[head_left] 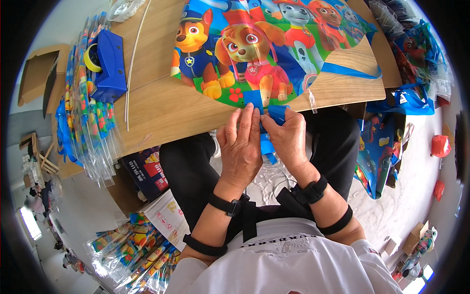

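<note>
A thin, shiny sheet (289,63) printed with cartoon dogs, much like a kite, lies on the wooden table with its rounded edge toward me. A blue ribbon (252,98) lies over that edge, and more of it hangs below. My left hand (241,147) has its fingers together, pressing the ribbon at the sheet's edge. Beside it, my right hand (290,139) pinches a folded blue part of the ribbon between thumb and fingers. The fingertips of both hands almost meet. Another blue strip (350,71) loops out from the sheet's right side.
On the wooden table (159,83) at left stand a blue tape dispenser (110,66) and thin white rods (133,63). Clear-bagged colourful rolls (88,108) overhang the left edge. More bagged rolls (139,245) lie lower left. Printed sheets (377,147) hang at right.
</note>
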